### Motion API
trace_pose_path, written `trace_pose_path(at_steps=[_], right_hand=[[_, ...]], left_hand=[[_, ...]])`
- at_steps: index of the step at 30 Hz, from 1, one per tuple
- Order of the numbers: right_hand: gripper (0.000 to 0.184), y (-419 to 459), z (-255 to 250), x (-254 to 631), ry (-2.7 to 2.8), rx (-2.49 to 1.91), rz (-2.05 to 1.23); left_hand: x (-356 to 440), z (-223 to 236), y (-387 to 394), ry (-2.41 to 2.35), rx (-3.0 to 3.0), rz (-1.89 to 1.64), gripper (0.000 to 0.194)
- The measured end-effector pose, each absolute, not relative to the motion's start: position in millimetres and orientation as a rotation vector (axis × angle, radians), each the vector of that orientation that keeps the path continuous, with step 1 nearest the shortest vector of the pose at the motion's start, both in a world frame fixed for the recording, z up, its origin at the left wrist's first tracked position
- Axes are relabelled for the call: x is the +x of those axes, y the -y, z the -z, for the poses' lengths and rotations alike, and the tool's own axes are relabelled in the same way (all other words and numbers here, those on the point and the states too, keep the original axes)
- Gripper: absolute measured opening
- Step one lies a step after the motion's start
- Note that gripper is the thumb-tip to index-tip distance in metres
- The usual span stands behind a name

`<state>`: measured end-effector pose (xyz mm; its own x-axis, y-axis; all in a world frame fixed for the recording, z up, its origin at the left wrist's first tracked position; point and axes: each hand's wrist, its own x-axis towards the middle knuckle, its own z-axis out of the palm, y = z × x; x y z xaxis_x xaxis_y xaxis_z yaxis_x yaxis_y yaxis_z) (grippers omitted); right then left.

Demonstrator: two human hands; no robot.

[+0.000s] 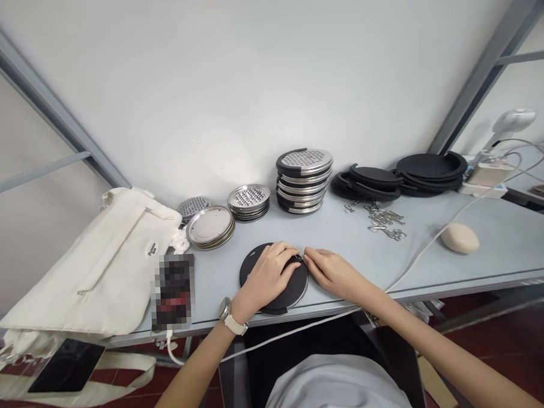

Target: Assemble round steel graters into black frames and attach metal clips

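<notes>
A round black disc (257, 284) with a metallic rim lies flat near the table's front edge. My left hand (271, 273) rests over it, fingers curved and thumb on its right part, holding it in place. At the disc's upper right edge, a small metal piece (299, 257) shows between both hands; its exact shape is too small to tell. My right hand (326, 272) is closed in a pinch on that piece, just right of the disc. Loose small metal hooks (385, 217) lie in a pile farther back to the right.
At the back are a tall stack of metal graters (304, 181), a shorter grater stack (249, 203), metal discs (210, 225) and black round covers (430, 172). A white bag (98, 265) and phone (173, 292) sit left. Right are a cable (429, 245) and beige mouse (460, 238).
</notes>
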<state>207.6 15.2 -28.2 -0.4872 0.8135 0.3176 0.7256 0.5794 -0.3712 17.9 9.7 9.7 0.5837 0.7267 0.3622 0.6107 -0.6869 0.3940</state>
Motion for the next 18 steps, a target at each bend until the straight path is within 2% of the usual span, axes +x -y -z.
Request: trace_pose_path(at_steps=[18], right_hand=[[0.025,-15.9,26.2,208.6,2.31,-1.198,-0.369]], left_hand=[[17.7,-10.6,-9.5,-1.099,2.584,-0.763,0.022]])
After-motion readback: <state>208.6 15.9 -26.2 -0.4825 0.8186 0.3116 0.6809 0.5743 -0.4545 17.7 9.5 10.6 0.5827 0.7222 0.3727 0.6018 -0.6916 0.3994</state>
